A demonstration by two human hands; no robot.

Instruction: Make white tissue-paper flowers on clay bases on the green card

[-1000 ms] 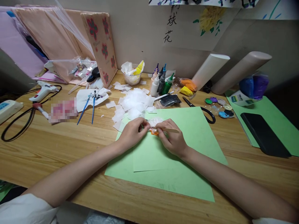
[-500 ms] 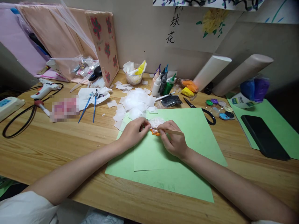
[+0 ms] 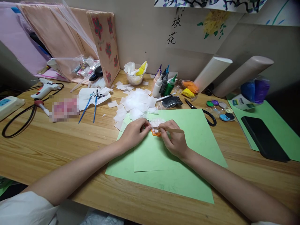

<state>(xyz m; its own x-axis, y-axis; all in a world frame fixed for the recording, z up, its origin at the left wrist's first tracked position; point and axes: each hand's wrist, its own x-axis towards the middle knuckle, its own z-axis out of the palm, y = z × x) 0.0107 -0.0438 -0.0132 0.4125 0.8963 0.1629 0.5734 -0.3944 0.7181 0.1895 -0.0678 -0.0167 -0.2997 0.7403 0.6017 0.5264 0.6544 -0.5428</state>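
Observation:
My right hand (image 3: 174, 137) is closed around a flat wooden craft stick (image 3: 175, 130), held like a pen, its tip pointing left. The tip reaches a small craft piece with a white crinkled top (image 3: 156, 122) and an orange lower edge (image 3: 155, 132). My left hand (image 3: 134, 132) pinches thumb and forefinger together at the left side of this piece. The exact contact there is partly hidden by the fingers. Beneath both hands lie green paper sheets (image 3: 182, 178). Just behind my left hand is a heap of white paper squares (image 3: 138, 101).
Behind the sheets stand paint bottles (image 3: 169, 86) and a plastic bowl (image 3: 134, 79). Black scissors (image 3: 209, 117) lie at the right, beside a black phone-like slab (image 3: 264, 137). At left are two blue brushes (image 3: 95, 109) and a glue gun (image 3: 44, 89) with its cable.
The craft stick and right fingers have shifted very slightly, and a little more of the orange edge shows. My left hand stays in place.

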